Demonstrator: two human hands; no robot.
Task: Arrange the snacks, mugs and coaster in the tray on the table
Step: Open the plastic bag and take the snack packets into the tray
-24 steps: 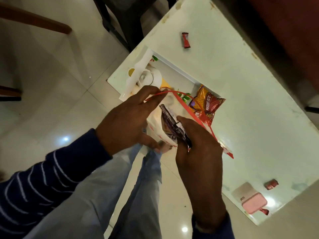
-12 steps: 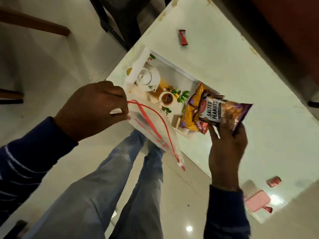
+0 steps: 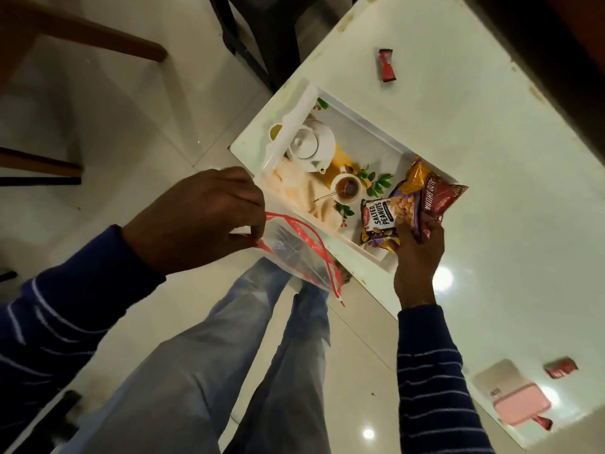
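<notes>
The right hand (image 3: pixel 415 257) has its grip pinched on the salted-peanuts packet (image 3: pixel 384 221), long axis running across the tray (image 3: pixel 366 124) toward the left hand (image 3: pixel 199 217), which only holds a plastic bag (image 3: pixel 294 253).

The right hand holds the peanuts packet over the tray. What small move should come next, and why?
Probably the right hand should lower the salted peanuts packet flat into the tray and open its grip. The packet already sits low at the tray's near end, beside the red and gold snack packet, while the left hand only pinches the clear zip bag.
</notes>
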